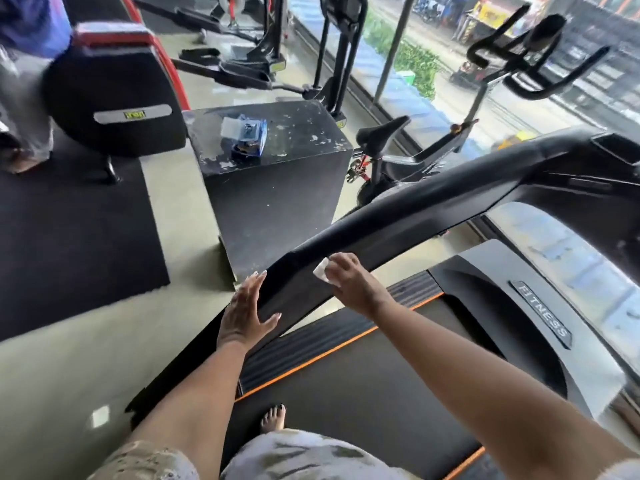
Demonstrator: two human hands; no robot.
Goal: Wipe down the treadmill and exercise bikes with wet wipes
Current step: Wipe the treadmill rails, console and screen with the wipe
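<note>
Right hand [349, 284] pinching wet wipe [321, 270] vs near end of treadmill handrail [398, 216]. Left hand [244, 311] spread flat, bracing rail just left. Best: press wipe flat, long overlapping strokes twd far end. Wipes pack [247, 135] on black box [277, 174], far left.

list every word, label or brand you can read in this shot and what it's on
"FITNESS": on a badge on the treadmill's grey motor cover.
Yellow-green label on the silver plate of the black machine housing: too blurred to read.
Print on the blue wet wipes pack on the black box: too small to read.
Yellow signs on the street outside: blurred, unreadable.
</note>
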